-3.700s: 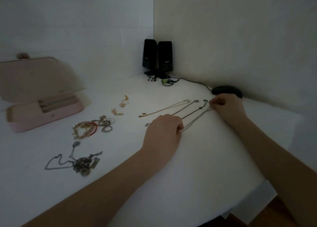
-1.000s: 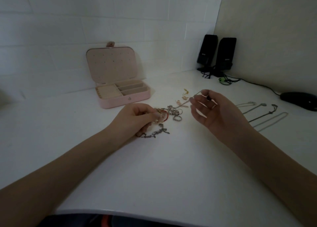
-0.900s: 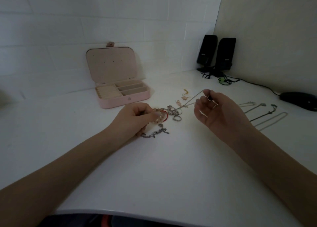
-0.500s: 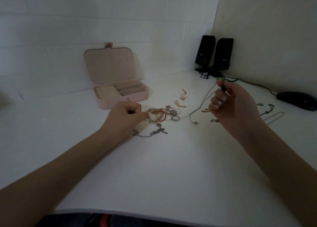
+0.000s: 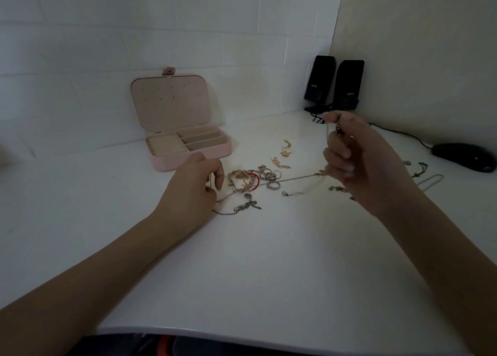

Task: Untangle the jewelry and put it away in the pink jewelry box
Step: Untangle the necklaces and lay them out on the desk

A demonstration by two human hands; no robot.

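Head view: white table [image 5: 255, 275], tiled wall [image 5: 107, 32]; right hand [image 5: 357, 164] pinches chain [image 5: 301, 178], left hand [image 5: 191, 191] another.

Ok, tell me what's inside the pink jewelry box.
The pink jewelry box shows ribbed ring rolls at left and bare divided slots at right. No jewelry visible; the front wall hides the slot floors.
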